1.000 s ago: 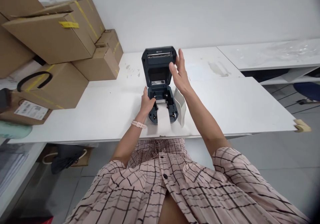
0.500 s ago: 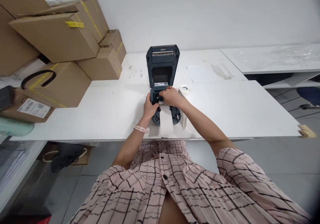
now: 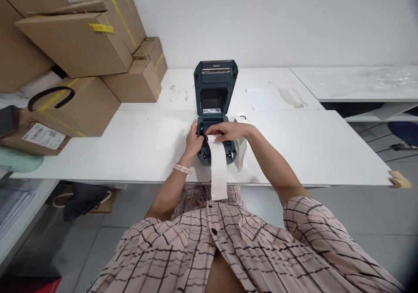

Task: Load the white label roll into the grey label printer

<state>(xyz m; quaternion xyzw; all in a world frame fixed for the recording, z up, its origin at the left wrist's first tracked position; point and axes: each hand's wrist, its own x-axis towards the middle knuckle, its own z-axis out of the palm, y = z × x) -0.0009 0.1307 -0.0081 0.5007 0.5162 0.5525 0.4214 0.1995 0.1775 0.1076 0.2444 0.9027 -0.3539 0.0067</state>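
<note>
A dark label printer (image 3: 232, 157) stands on the table with its lid (image 3: 216, 84) raised. Within its bay lies a small white label roll (image 3: 214, 139), and a paper strip (image 3: 219, 171) runs from it over the printer's front and hangs past the table edge. My right hand (image 3: 228, 130) is closed over the roll from above, fingers bent round it. My left hand (image 3: 193, 141) clasps the printer's left side, its thumb reaching inside near the roll's end. Just right of the printer sits another white roll (image 3: 242, 119) with a loose strip trailing forward.
Cardboard boxes (image 3: 78, 45) are piled on the left of the white table (image 3: 146, 153). A thin white sheet (image 3: 259, 99) lies behind and to the right. The table's front edge runs close to my body, with a tan corner guard (image 3: 400, 180) on its right corner.
My right hand has drawn back slightly toward me, and the roll now shows beneath its fingers. The paper strip reaches farther down, past the table edge. My left hand stays at the printer's side.
</note>
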